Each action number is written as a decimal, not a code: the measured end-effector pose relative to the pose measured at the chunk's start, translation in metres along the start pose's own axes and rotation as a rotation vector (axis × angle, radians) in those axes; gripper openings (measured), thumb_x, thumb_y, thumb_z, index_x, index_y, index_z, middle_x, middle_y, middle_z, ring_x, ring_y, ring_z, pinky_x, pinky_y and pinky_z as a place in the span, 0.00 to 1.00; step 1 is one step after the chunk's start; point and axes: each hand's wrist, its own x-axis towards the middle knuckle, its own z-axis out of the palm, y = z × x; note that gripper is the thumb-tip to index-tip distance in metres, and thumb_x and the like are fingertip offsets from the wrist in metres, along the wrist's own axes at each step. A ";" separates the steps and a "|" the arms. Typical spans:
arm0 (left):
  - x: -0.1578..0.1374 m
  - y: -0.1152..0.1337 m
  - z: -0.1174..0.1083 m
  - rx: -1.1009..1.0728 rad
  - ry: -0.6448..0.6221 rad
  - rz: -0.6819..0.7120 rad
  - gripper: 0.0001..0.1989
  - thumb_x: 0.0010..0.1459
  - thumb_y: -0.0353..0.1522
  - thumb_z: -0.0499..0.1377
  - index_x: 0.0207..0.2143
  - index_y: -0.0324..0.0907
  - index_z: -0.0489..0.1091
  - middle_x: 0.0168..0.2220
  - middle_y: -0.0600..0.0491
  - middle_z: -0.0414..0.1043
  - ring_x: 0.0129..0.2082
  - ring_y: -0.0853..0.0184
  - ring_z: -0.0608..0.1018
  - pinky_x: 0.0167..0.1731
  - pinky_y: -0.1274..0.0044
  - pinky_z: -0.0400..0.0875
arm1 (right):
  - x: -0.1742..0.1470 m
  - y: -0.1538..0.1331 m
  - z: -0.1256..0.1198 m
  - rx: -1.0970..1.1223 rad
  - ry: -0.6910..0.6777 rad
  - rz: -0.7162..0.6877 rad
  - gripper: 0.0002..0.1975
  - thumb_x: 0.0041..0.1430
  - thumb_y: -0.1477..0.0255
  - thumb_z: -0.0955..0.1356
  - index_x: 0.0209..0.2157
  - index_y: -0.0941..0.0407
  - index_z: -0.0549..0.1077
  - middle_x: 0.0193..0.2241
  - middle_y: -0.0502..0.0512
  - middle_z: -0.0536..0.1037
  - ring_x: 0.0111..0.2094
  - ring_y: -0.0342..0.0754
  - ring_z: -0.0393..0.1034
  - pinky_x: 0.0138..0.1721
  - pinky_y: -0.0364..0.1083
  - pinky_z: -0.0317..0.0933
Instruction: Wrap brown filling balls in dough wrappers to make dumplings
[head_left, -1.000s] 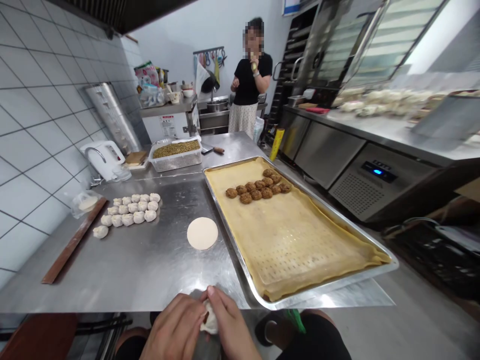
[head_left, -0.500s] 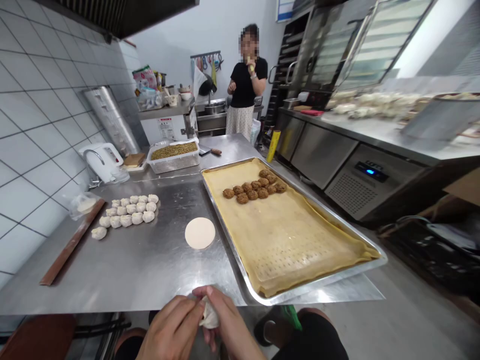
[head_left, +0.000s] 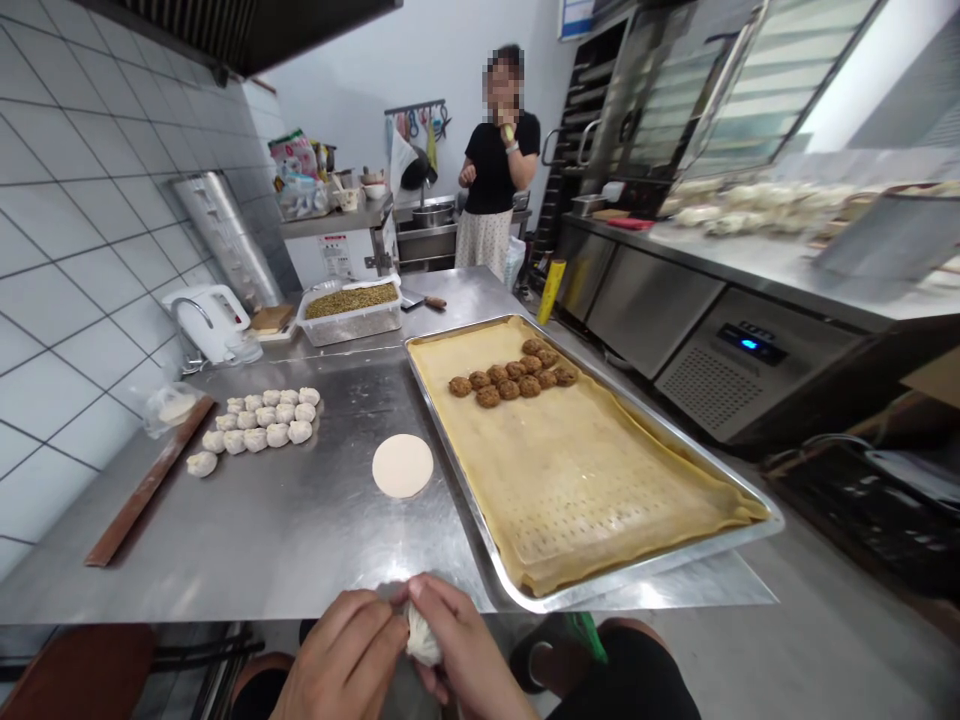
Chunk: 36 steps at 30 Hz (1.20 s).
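The step in hand looks like pleating a dough bun (head_left: 424, 640) shut, judging by its gathered folds. It is held at the near edge of the counter (head_left: 300, 540), around the middle of that edge. The right hand (head_left: 469, 640) cups it with curled fingers, thumb along its upper side; the left hand (head_left: 345, 645) has its fingers bent and pressed together, tips meeting the bun's left side, seemingly pinching the dough, though the exact contact is hidden. The next move would call for a light, firm pinch that closes the dough without tearing it.

A flat dough disc (head_left: 403, 466) lies near the left side of a large tray (head_left: 766, 527) set along the counter's right edge. Brown balls (head_left: 529, 386) cluster toward the tray's far end. White dough lumps (head_left: 255, 438) stand in rows nearer the left edge, beside a wooden strip (head_left: 150, 485). A tub (head_left: 356, 330) of greenish crumbs sits farther back. Tiled wall (head_left: 82, 230) runs along the left; beyond the far edge stands a person (head_left: 501, 165) in a black top, one hand raised
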 end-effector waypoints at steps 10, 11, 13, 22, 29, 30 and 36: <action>0.004 0.005 -0.005 0.066 -0.043 0.001 0.13 0.64 0.19 0.52 0.44 0.34 0.75 0.38 0.45 0.77 0.40 0.62 0.80 0.43 0.71 0.81 | -0.001 0.000 -0.001 0.067 -0.010 0.060 0.28 0.58 0.47 0.70 0.44 0.58 0.77 0.17 0.43 0.68 0.09 0.34 0.52 0.08 0.36 0.39; 0.005 0.005 -0.005 0.066 -0.039 0.002 0.13 0.64 0.19 0.52 0.44 0.34 0.75 0.37 0.45 0.77 0.39 0.63 0.80 0.42 0.71 0.81 | 0.001 0.000 -0.001 0.038 0.009 0.052 0.29 0.59 0.45 0.69 0.40 0.59 0.77 0.15 0.43 0.66 0.09 0.35 0.53 0.08 0.36 0.40; 0.006 0.005 -0.003 0.058 -0.047 0.024 0.14 0.66 0.20 0.50 0.46 0.33 0.74 0.37 0.45 0.77 0.38 0.64 0.80 0.40 0.73 0.81 | 0.003 0.001 0.000 -0.009 0.035 0.063 0.33 0.61 0.41 0.65 0.33 0.61 0.77 0.12 0.45 0.65 0.09 0.37 0.56 0.08 0.36 0.41; 0.009 0.000 -0.007 0.053 -0.084 -0.001 0.15 0.67 0.20 0.49 0.45 0.36 0.74 0.36 0.47 0.77 0.37 0.65 0.80 0.40 0.74 0.80 | -0.001 -0.003 -0.010 0.065 -0.114 0.087 0.30 0.58 0.46 0.71 0.46 0.59 0.75 0.16 0.41 0.66 0.08 0.34 0.50 0.08 0.35 0.38; 0.004 0.001 -0.007 0.190 -0.032 0.029 0.17 0.71 0.25 0.46 0.44 0.38 0.76 0.37 0.49 0.81 0.39 0.65 0.82 0.42 0.75 0.80 | 0.004 0.004 -0.005 0.081 -0.073 0.132 0.34 0.60 0.40 0.64 0.37 0.60 0.76 0.16 0.45 0.67 0.09 0.36 0.54 0.08 0.37 0.39; 0.004 0.002 -0.007 0.188 -0.026 0.028 0.17 0.70 0.24 0.46 0.43 0.38 0.76 0.37 0.50 0.81 0.38 0.65 0.82 0.41 0.75 0.80 | 0.005 0.004 -0.005 0.079 -0.061 0.119 0.32 0.58 0.41 0.66 0.39 0.59 0.76 0.16 0.44 0.67 0.09 0.35 0.52 0.08 0.37 0.38; 0.010 0.001 -0.005 0.109 -0.046 0.053 0.18 0.71 0.24 0.44 0.45 0.36 0.75 0.35 0.49 0.79 0.35 0.66 0.81 0.36 0.76 0.80 | 0.014 0.003 -0.005 -0.197 0.009 0.060 0.39 0.59 0.35 0.60 0.21 0.58 0.72 0.11 0.47 0.64 0.09 0.37 0.52 0.10 0.39 0.39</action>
